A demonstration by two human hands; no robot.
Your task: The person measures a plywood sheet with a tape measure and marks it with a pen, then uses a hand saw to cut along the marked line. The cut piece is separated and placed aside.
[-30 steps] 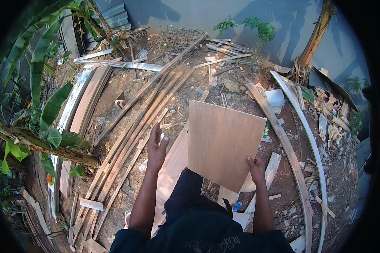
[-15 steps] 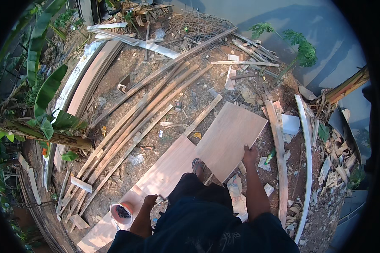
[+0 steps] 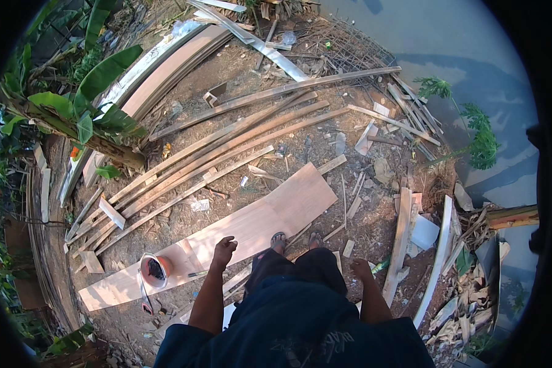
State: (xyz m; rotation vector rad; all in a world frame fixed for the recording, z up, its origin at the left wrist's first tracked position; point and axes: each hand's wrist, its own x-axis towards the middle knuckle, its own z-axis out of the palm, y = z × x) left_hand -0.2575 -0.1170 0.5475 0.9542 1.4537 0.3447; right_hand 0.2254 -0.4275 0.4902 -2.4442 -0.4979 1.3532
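Long flat plywood boards (image 3: 233, 227) lie end to end on the ground in front of my feet. My left hand (image 3: 226, 250) hangs above them, its fingers loosely bent and slightly apart, holding nothing I can see. Near my right thigh my right hand (image 3: 361, 268) is lowered, fingers curled in with nothing visible in them. An orange bucket (image 3: 165, 270) with dark contents, too small to make out, stands on the left part of the boards. A thin dark tool (image 3: 197, 274) lies at the boards' near edge, right of the bucket.
Long timber strips (image 3: 227, 153) lie across the ground beyond the boards. More planks (image 3: 398, 245) lie at my right. A stack of sheets (image 3: 172, 73) is at the far left, by a banana plant (image 3: 73, 116). A grey wall (image 3: 472, 55) stands at the back right.
My right hand has let go of the plywood board, which now lies flat in line with the others. Both feet now show beside the boards, and the view has turned.
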